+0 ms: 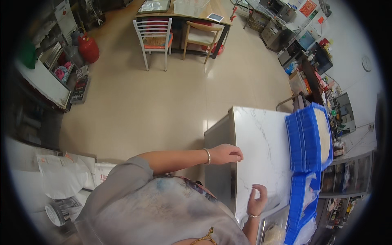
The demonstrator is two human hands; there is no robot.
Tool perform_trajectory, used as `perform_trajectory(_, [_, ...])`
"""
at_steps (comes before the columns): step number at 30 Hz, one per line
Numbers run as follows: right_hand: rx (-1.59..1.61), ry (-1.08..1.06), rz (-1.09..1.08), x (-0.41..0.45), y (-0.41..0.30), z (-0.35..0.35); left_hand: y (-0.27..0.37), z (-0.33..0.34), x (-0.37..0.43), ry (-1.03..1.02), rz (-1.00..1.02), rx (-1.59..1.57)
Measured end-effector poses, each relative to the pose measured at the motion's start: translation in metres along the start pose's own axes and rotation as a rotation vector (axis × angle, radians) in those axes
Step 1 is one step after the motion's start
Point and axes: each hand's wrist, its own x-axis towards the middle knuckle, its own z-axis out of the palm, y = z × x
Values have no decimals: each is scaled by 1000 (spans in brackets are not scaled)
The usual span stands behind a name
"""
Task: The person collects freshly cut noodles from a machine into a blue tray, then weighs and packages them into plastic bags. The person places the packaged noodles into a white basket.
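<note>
My left hand [226,154], with a bangle at the wrist, hovers at the near edge of a white marble-patterned countertop [260,137]. Its fingers are loosely curled, and whether anything is between them cannot be told. My right hand [257,199] is over the same countertop, thumb and index finger apart, with nothing visible in it. Beside the right forearm is a metal tray [261,228] with a pale, doughy-looking mass [274,234] in it. Stacked blue plastic crates [301,142] stand along the counter's far side, the top one holding something pale.
More blue crates [301,196] with plastic film adjoin the stack. A white metal chair [154,39] and a wooden chair [200,36] stand at a wooden table [199,15]. Red gas cylinder [88,49] and digital scale [80,90] are left; white sacks [61,174] lie lower left.
</note>
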Motion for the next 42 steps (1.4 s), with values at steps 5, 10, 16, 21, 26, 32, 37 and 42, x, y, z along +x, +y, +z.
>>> perform_trajectory(5, [141,-158,120,108,-16,98,-15,-135,21,123,-55,-194])
perform_trajectory(10, [279,-266,199,236,2,220,-42,-312,65,342,-74,-237])
perform_trajectory(16, [418,-534,156,440,-38,357,-20,-529,89,691,-167,-206])
perform_trajectory(21, [380,-573,-16,567,-83,403,-14,-698,103,840,58,-477])
perform_trajectory(26, [316,-548,46,664,-103,476,-35,-920,163,988,-160,-650])
perform_trajectory(32, [250,-554,211,789,-120,585,-49,-1166,291,994,-301,-855])
perform_trajectory(37, [338,-505,373,853,-130,626,-44,-1289,386,1167,-412,-953])
perform_trajectory(42, [286,-397,564,857,-117,637,-82,-1362,431,988,-363,-700])
